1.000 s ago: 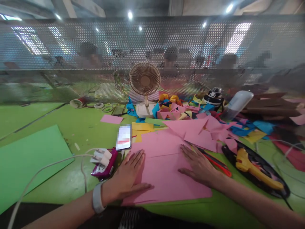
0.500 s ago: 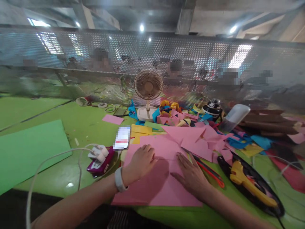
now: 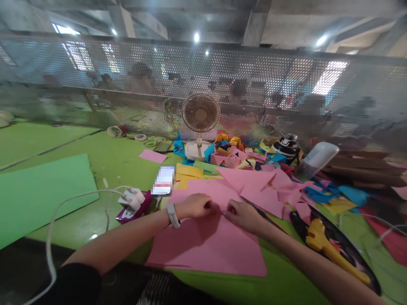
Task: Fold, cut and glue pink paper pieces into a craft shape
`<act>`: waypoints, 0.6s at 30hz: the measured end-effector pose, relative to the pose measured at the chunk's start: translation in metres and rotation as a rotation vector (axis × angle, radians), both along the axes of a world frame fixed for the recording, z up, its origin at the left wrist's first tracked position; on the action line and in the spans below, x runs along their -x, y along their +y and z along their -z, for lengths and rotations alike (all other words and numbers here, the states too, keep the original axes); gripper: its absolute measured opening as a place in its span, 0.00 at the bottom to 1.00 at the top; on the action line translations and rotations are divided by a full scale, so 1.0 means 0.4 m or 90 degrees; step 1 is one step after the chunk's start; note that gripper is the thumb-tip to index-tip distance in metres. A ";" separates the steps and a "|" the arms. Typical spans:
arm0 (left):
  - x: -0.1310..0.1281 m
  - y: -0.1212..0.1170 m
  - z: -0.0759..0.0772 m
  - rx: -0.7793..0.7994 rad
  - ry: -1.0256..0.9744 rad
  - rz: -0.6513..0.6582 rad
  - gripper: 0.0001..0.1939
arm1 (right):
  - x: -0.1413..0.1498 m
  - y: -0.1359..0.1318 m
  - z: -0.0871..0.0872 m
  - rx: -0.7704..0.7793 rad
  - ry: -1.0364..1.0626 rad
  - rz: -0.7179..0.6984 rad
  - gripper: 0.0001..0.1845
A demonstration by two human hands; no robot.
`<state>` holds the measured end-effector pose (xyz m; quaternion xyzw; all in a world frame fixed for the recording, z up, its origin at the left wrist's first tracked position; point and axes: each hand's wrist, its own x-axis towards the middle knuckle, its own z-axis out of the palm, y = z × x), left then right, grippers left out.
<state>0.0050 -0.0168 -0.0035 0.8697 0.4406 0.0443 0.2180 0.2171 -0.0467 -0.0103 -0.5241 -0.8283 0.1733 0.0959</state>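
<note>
A large pink sheet of paper (image 3: 219, 252) lies in front of me with a fold line across it. My left hand (image 3: 200, 206), a white band on its wrist, is curled over the sheet with its fingertips pinched at the fold. Close to its right, my right hand (image 3: 243, 215) is also curled, thumb and fingers pinching the paper at the same line. The fingertips are partly hidden. A utility knife (image 3: 259, 208) lies beside my right hand, mostly covered by my forearm. More pink paper (image 3: 251, 182) is spread beyond my hands.
To the right, a yellow glue gun (image 3: 333, 252) rests in a black tray (image 3: 365, 273). A phone (image 3: 163, 181), white plug adapters (image 3: 132, 198) with a cable and a green sheet (image 3: 47, 195) lie left. A fan (image 3: 200, 113) stands behind, beside paper scraps (image 3: 229, 157).
Both hands have gone from lying flat on the pink paper to curled, pinching fingers and drawn closer together. The right forearm now covers most of the knife. The view has shifted slightly.
</note>
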 end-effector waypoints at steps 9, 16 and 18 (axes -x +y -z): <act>-0.017 0.049 -0.029 0.151 -0.018 -0.047 0.21 | 0.008 0.049 0.016 0.070 -0.018 -0.018 0.13; -0.032 0.055 -0.010 0.413 -0.031 -0.014 0.23 | 0.006 0.061 0.013 0.097 -0.023 -0.025 0.12; -0.032 0.058 0.002 0.437 -0.040 -0.028 0.22 | 0.007 0.060 0.015 0.098 -0.020 -0.024 0.13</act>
